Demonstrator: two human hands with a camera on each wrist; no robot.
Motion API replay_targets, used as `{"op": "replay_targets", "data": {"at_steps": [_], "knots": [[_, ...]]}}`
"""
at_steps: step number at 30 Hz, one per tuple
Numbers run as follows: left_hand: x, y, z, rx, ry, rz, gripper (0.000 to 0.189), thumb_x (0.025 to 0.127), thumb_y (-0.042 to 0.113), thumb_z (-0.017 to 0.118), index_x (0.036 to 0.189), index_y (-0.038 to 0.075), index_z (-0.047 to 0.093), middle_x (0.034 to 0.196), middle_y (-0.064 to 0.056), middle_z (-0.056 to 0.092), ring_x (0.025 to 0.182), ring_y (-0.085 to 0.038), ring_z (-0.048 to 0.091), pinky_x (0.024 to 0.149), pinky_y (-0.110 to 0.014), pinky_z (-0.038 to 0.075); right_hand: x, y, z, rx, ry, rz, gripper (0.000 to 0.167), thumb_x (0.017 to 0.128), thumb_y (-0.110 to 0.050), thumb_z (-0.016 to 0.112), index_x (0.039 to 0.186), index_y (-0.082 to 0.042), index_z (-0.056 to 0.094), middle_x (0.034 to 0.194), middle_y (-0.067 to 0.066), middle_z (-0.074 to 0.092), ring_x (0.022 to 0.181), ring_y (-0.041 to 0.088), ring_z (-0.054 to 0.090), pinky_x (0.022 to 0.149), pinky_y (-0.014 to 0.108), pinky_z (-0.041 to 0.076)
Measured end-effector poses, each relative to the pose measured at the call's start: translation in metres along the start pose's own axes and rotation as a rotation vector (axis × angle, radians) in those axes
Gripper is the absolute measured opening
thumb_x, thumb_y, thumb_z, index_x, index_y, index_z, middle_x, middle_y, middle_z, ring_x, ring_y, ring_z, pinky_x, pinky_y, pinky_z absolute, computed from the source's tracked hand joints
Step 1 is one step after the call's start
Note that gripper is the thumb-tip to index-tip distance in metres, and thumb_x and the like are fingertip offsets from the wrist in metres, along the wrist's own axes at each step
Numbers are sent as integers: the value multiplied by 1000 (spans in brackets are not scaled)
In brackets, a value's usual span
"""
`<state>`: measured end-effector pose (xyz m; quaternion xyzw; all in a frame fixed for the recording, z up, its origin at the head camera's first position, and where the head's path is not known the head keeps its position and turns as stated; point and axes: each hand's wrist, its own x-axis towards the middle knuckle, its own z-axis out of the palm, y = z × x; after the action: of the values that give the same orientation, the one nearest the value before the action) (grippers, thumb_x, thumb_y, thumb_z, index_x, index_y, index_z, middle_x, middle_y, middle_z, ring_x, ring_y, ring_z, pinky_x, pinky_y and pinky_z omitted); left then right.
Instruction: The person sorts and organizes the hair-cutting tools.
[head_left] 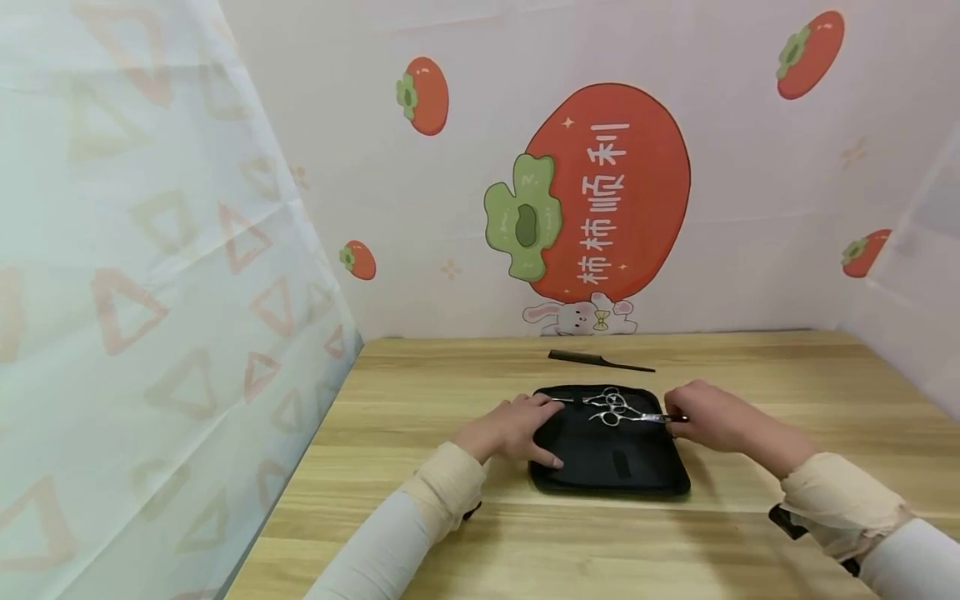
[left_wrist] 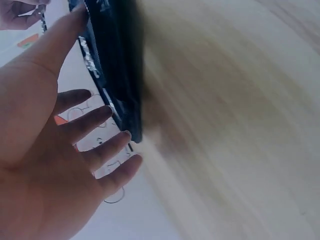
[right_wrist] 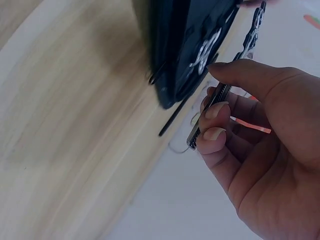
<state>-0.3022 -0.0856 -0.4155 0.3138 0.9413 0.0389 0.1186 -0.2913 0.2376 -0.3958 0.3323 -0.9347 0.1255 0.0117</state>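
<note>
A black zip case [head_left: 581, 450] lies on the table with its dark inside facing up. My left hand [head_left: 517, 427] is at the case's left side, fingers spread and thumb over the edge. My right hand [head_left: 708, 415] pinches a pair of thinning scissors [right_wrist: 223, 92] by the blade end, between thumb and fingers. Their toothed blade shows in the right wrist view, and the ring handles point left over the case. A second pair of silver scissors [right_wrist: 206, 52] lies in the upper part of the case.
Behind the case a black tail comb [head_left: 577, 357] lies on the wooden table [head_left: 375, 467]. A small dark loop [head_left: 621, 463] is fixed inside the case near its front. Printed cloth [head_left: 420, 250] hangs at the back and left of the table.
</note>
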Motion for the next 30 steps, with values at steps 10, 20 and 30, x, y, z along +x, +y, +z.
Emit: {"op": "replay_targets", "data": {"at_steps": [10, 20, 30], "knots": [[4, 15, -12, -17, 129, 106, 83, 90, 54, 74, 157, 16, 42, 156, -5, 45, 142, -22, 45, 116, -42, 38, 10, -28, 2, -37, 4, -68, 24, 88, -8, 77, 73, -17, 60, 67, -12, 49, 60, 3, 41, 57, 26, 39], [3, 23, -15, -116, 154, 175, 65, 93, 42, 76, 146, 9, 56, 125, -1, 59, 97, -7, 57, 90, -22, 48, 19, -45, 7, -53, 4, -138, 20, 88, -8, 78, 76, -17, 65, 67, -13, 52, 59, 2, 44, 55, 27, 42], [1, 24, -12, -99, 182, 227, 43, 97, 31, 73, 134, 11, 64, 118, -2, 56, 89, -8, 52, 83, -19, 46, 22, -56, 9, -65, 3, -129, 17, 90, -9, 77, 79, -17, 66, 71, -13, 54, 62, 3, 47, 56, 28, 44]]}}
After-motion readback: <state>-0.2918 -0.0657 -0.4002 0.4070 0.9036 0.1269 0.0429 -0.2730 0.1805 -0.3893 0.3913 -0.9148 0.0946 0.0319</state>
